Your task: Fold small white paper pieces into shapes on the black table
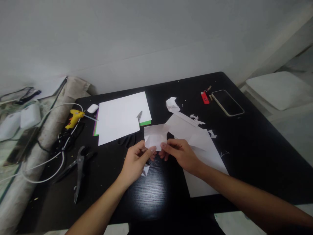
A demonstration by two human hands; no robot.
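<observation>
Between my two hands is a small creased piece of white paper (156, 134), held up over the black table. My left hand (136, 159) pinches its lower left corner between thumb and fingers. On the lower right edge, my right hand (182, 152) has the same kind of pinch. Fold lines cross the paper, and its upper right part flares outward. Under my left hand a small folded white paper scrap (145, 170) partly shows. Scissors with black handles (127, 141) lie just beyond, their blade tips showing over the paper stack. White sheets (207, 163) spread beside my right hand.
At the back left lies a stack of white paper (119, 114) with coloured sheets beneath. Left of it are a yellow glue gun (74, 118) with its cable, a white case (93, 108) and pliers (79, 163). A red lighter (204, 97), phone (228, 102) and crumpled paper (172, 104) lie right.
</observation>
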